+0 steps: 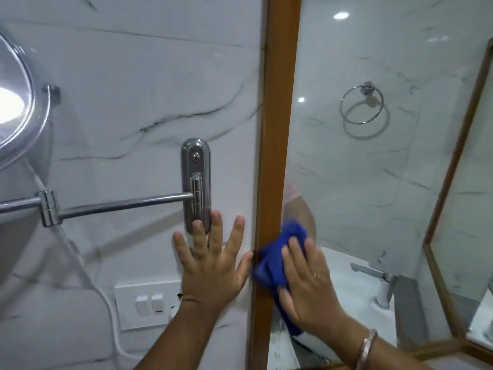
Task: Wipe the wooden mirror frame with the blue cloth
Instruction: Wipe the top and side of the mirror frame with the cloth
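Here we press the blue cloth (277, 260) against the wooden mirror frame (280, 108), on the lower part of its left upright, where the wood meets the glass. Our right hand (306, 279) lies flat over the cloth, fingers close together and extended, pinning it to the frame with the palm and pads, not pinching it; this spreads the pressure, which we judge suits a long stroke along the narrow strip. The cloth bunches above and below the hand and overlaps the edge of the mirror glass (373, 156). The right forearm comes up from the lower right, the wrist nearly straight, a metal bangle (366, 348) on it.

Our left hand (213, 260) rests flat on the marble wall (133, 76) just beside the frame, fingers spread wide and holding nothing, likely to brace us. Its fingertips reach the base of the chrome wall mount (196, 182), and the thumb nearly touches the frame's outer edge.
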